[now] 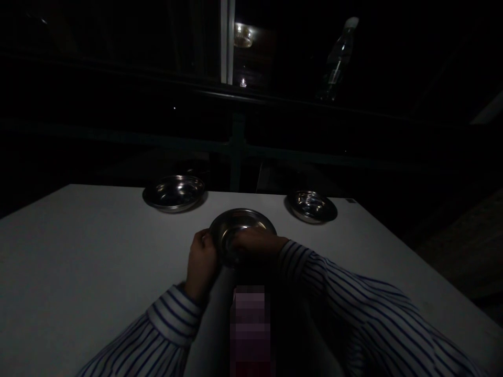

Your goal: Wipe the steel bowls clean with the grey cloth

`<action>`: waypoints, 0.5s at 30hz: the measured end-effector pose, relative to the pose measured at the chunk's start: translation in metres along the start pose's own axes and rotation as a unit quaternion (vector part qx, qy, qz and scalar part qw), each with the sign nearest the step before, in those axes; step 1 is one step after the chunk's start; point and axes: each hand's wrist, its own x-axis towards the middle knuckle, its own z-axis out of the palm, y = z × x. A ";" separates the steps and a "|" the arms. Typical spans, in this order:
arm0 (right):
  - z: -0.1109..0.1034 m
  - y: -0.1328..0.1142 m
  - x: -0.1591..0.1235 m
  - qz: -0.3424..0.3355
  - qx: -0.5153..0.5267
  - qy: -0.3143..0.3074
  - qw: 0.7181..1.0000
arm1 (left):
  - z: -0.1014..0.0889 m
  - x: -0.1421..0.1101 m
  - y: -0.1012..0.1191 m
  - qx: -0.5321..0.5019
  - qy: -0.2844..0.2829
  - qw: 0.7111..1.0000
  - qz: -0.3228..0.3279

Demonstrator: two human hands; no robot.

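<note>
A shiny metal bowl [243,213] sits on the white table in front of me. My left hand [201,263] is closed on its left rim. Over the bowl's right side reaches my right hand [257,242], its fingers curled down inside near the bottom. Whatever those fingers hold, if anything, is too dark to make out. Farther back on the left stands a wider metal bowl [173,195], and a smaller metal bowl [312,207] stands back on the right. Neither hand touches these two.
The white table [98,251] ends at a far edge just behind the outer bowls. Beyond it are dark bars and a ledge, with a clear plastic bottle [338,63] standing at upper right. A pixelated patch covers the bottom middle. The scene is very dim.
</note>
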 end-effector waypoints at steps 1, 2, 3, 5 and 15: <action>-0.001 0.000 0.000 -0.006 -0.001 -0.003 1.000 | -0.004 0.001 0.000 0.000 -0.011 1.000 0.000; -0.002 0.000 -0.001 -0.011 -0.003 -0.007 1.000 | -0.008 0.002 0.000 -0.001 -0.024 1.000 0.001; -0.002 0.001 -0.002 -0.017 -0.005 -0.012 1.000 | -0.011 0.005 0.000 0.001 -0.036 0.999 0.003; -0.003 0.003 -0.005 -0.027 -0.010 -0.020 0.999 | -0.014 0.013 0.000 0.000 -0.041 0.999 -0.002; 0.017 -0.003 0.008 -0.019 0.000 0.018 1.000 | 0.007 0.021 -0.004 -0.055 -0.087 0.995 0.019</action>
